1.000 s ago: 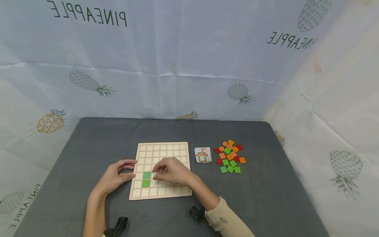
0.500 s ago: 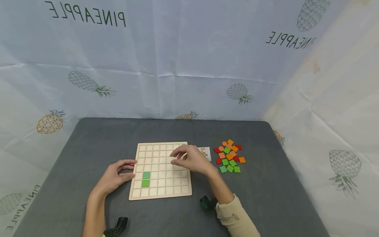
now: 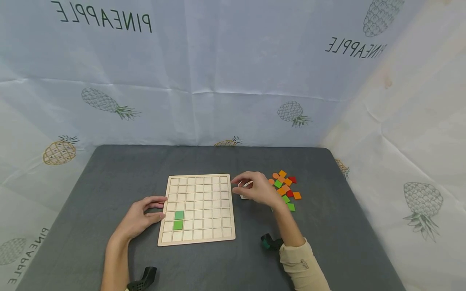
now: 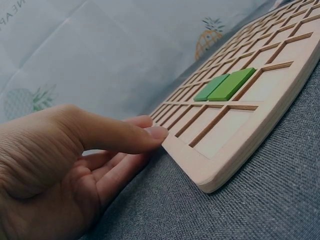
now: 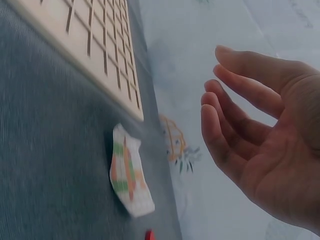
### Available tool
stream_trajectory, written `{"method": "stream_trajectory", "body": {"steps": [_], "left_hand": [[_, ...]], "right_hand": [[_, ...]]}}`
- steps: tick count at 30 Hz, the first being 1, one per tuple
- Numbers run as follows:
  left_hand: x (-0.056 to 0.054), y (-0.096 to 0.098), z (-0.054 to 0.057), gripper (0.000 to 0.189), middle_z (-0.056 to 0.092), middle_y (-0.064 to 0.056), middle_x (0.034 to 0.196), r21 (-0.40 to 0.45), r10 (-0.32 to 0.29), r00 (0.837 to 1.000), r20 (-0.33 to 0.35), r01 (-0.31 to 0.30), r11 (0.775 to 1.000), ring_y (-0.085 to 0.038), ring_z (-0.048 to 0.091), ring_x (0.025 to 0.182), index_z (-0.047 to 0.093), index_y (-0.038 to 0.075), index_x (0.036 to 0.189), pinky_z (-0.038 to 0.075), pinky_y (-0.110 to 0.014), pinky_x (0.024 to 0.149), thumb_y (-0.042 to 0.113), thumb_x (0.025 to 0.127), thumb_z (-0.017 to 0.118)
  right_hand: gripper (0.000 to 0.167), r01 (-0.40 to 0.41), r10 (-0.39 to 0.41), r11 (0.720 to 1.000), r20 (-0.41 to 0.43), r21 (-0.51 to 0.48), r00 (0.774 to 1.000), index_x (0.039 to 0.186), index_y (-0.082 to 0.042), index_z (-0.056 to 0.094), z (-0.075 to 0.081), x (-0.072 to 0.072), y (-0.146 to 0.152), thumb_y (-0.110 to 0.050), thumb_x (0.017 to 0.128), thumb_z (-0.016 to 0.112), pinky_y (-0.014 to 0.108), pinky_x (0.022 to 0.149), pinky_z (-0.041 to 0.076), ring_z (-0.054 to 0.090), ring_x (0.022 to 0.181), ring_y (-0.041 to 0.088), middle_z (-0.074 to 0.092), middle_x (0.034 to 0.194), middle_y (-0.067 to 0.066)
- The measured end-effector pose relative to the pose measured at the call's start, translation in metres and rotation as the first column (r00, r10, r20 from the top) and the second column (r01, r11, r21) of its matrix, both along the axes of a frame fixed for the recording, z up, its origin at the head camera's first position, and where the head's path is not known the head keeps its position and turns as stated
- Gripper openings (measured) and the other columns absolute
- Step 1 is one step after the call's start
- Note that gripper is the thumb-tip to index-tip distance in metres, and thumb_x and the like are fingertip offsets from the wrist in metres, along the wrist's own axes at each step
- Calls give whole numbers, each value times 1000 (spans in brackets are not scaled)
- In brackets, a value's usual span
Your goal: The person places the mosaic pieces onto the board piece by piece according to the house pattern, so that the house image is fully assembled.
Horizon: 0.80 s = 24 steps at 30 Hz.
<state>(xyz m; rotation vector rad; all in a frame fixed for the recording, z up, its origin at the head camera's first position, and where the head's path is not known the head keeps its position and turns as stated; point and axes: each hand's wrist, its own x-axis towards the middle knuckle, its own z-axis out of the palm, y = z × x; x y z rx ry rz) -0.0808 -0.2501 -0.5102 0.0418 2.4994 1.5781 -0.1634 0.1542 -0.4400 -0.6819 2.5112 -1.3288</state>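
The board lies flat on the worktop, two green tiles seated in its near-left cells. The left hand steadies the board's left edge, thumb tip touching the rim, fingers relaxed. The right hand hovers empty, fingers loosely spread, over the pattern card, between the board and the loose tiles just beyond it. Step in hand: fetching a tile. Next move probably requires pinching one loose tile.
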Motion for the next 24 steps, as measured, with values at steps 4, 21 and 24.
{"method": "stream_trajectory", "body": {"steps": [4,21,24], "left_hand": [[0,0,1,60,67,-24,139,1,-3,1000,-1,3,1000,-2,70,108,59,-4,148,61,-17,88,1,93,82],[0,0,0,58,68,-23,138,-16,-5,1000,-13,5,1000,-1,69,108,61,-3,147,61,-17,88,3,93,82],[0,0,0,58,68,-23,138,-20,-2,1000,-5,2,1000,-2,69,109,61,-3,148,61,-17,88,3,94,82]], "right_hand": [[31,27,-27,1000,4,-9,1000,124,-1,78,-1,-2,14,-17,98,82,41,83,67,76,95,32,78,115,16],[33,223,-221,972,-27,80,975,128,-4,78,-11,-11,89,-21,100,80,38,91,60,71,104,25,79,116,11],[32,235,-234,967,-24,98,972,128,-4,78,-15,-11,99,-22,101,79,39,90,60,72,106,27,80,117,12]]}}
